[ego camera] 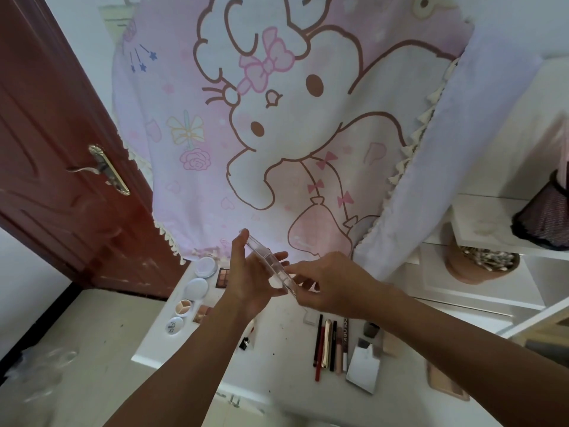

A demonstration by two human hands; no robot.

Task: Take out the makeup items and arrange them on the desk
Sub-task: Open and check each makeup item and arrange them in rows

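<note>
Both left hand (250, 283), right hand (334, 288): fingers (296, 268) curled round tilted clear tray (267, 259); contents unclear.

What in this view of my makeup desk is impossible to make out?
Head view only:
1. Whether the clear case, gripped by the left hand and right hand, holds anything: it is see-through and fingers cover it.
2. The red and black item: largely hidden under the left forearm.
3. Print on the pencils: too small.
4. The pink flat object: partly covered by the right forearm.
</note>
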